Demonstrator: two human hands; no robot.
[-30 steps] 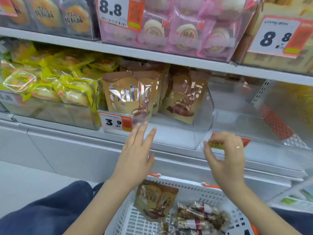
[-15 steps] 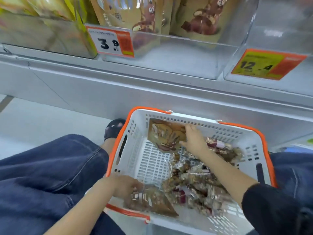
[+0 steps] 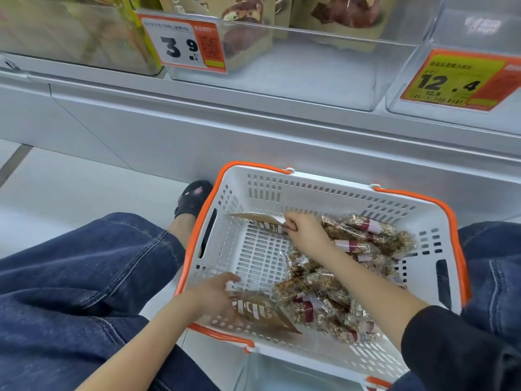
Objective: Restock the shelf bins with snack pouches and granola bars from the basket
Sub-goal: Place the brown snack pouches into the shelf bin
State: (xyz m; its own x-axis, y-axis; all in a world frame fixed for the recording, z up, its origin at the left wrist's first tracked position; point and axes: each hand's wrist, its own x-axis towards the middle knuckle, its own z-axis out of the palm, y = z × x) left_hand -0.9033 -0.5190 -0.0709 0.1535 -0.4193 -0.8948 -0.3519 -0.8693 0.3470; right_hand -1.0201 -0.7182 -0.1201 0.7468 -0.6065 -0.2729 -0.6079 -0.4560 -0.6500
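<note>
Granola bars (image 3: 332,283) fill the basket (image 3: 282,184) on its right side; right hand (image 3: 306,231) pinches one pouch (image 3: 260,221), left hand (image 3: 214,294) grips another pouch (image 3: 262,311), under price tags (image 3: 183,42).

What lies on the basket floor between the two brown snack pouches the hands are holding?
In the head view, only bare white slotted basket floor lies between the far pouch and the near pouch; the granola bars lie beside it.

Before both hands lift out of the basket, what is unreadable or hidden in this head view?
- Brown snack pouch pinched by right hand: edge-on, face unreadable.
- Near brown pouch: partly under left hand, blurred.
- Clear shelf bins: contents cut by top edge.
- Small print on yellow price tag: illegible.
</note>
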